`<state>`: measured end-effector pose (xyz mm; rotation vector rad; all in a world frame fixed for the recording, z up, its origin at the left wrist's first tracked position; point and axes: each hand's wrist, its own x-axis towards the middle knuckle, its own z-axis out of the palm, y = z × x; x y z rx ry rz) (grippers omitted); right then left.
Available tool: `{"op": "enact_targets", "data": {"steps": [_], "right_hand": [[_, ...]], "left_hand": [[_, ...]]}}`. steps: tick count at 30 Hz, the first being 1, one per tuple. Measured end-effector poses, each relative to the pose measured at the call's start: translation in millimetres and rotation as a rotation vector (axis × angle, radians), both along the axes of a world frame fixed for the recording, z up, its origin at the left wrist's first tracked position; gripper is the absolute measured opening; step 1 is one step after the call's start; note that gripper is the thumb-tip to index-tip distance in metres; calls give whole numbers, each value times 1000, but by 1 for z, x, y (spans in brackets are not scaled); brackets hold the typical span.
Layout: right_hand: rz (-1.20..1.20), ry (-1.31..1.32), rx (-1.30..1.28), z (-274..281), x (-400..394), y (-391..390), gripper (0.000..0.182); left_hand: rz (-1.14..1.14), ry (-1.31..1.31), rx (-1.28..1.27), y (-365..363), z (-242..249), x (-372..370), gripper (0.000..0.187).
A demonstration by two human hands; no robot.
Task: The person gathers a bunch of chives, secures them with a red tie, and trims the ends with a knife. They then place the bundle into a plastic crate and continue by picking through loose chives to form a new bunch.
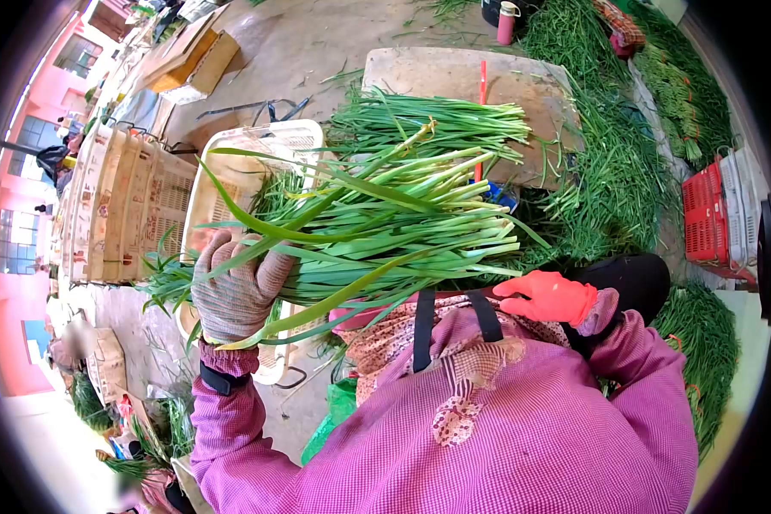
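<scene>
My left hand, in a grey striped glove, is wrapped round the leafy end of a large bunch of long green stalks. The pale cut ends of the bunch point right, over my lap. My right hand, in an orange-red glove, is beside the lower stalk ends with its fingers apart and nothing held. Beyond the bunch, a second pile of green stalks lies on a worn board. A red strip stands upright across the board.
A white plastic basket is under the leaves at left, beside stacked crates. Loose greens heap at right, near a red crate. A pink bottle stands at the back. Blurred people are at lower left.
</scene>
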<state>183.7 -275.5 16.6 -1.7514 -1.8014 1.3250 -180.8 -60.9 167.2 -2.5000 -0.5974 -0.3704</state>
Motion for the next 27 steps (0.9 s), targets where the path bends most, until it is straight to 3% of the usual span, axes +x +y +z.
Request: {"op": "enact_targets", "data": {"steps": [8,11,12,13,14,15,16,17,19,21,25,27], "right_hand": [[35,-16,-9,-9,0,0,38],[58,24,80,-12,-2,0,37],[91,62,82,-15,-3,5,36],[132,98,86,-17,-4,7,36],[101,119,30,-12,-5,9,35],[61,135,-34,-12,-5,8,34],[54,126,4,-22,-2,5,33],[33,115,35,-29,2,3,32],[42,40,26,-24,3,10,30],[2,36,35,-26,4,15,30],[89,-39,117,-35,14,29,32],[-126,198,-197,-38,12,33,28]], "left_hand": [[36,-41,-50,-1,-4,5,38],[33,43,-146,-2,5,9,27],[12,111,-71,3,1,2,18],[7,25,-119,7,-11,-3,14],[82,-168,-309,4,-8,3,16],[58,25,-173,3,-5,1,22],[22,-86,-189,2,-12,2,30],[-31,-24,-125,-1,-10,-1,37],[-63,-64,-128,-7,-7,0,39],[-42,-98,-140,-12,-5,-1,21],[-67,-152,61,-21,-14,-13,50],[-69,-161,70,-22,-16,-19,52]]}}
